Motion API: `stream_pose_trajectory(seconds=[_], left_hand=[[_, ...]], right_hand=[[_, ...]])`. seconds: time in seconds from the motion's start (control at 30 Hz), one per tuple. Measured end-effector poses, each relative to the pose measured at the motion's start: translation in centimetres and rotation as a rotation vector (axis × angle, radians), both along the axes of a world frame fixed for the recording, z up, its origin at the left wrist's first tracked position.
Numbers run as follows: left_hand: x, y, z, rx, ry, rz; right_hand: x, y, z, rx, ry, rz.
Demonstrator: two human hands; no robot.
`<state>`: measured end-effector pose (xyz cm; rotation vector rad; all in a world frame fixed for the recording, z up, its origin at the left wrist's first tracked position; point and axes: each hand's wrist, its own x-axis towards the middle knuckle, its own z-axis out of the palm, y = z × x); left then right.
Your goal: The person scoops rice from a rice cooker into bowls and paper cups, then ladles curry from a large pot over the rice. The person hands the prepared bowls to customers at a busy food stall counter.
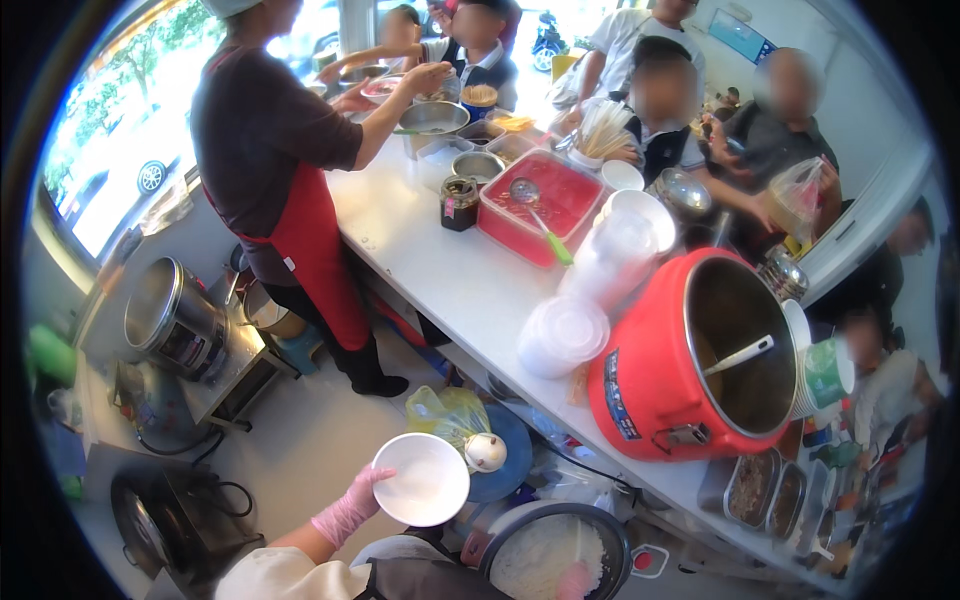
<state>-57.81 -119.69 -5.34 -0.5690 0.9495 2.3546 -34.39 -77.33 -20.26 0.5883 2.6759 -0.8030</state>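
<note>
My left hand (355, 501), in a thin pink glove, grips a white bowl (421, 480) by its rim, thumb over the edge. The bowl is tilted toward me and no food shows in it. Beside it, to the right, stands a large rice cooker pot (622, 551) holding cooked white rice (532, 551). My right hand (575, 581), also gloved in pink, is low over the rice at the picture's bottom edge. It appears closed on a pale rice paddle (578, 538) whose outline is blurred against the rice.
A white counter (420, 277) carries a red insulated barrel (645, 375) with a ladle, stacked plastic containers (566, 334) and a red tub (540, 202). A co-worker in a red apron (315, 247) stands at left. Several people face the counter. A blue stool (506, 442) is near my bowl.
</note>
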Motion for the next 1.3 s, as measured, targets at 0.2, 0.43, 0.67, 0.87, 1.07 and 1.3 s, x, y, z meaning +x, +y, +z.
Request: stream_pose_trajectory(seconds=[0.2,0.43,0.67,0.87,1.07,1.3], left_hand=[[-3.2,-2.2,0.3,0.014,0.031,0.092],[-5.0,-2.7,-1.7,0.069,-0.037,0.21],[-5.2,-2.9,-2.0,0.03,-0.017,0.213],[-5.4,-2.6,-1.0,0.022,0.032,0.244],[-6.2,-1.7,0.0,0.038,0.071,0.199],[-5.1,-1.4,0.1,-0.007,0.097,0.168]], right_hand=[[-8.8,-5.6,-7.1,-1.087,-0.384,0.848],[-13.6,-15.0,-13.2,-1.579,-0.589,1.29],[-11.9,-14.5,-11.8,-1.373,-0.453,1.144],[-11.9,-14.4,-15.8,-1.547,-0.454,1.294],[-14.1,-15.3,-14.7,-1.667,-0.688,1.373],[-14.2,-15.2,-13.3,-1.64,-0.594,1.413]])
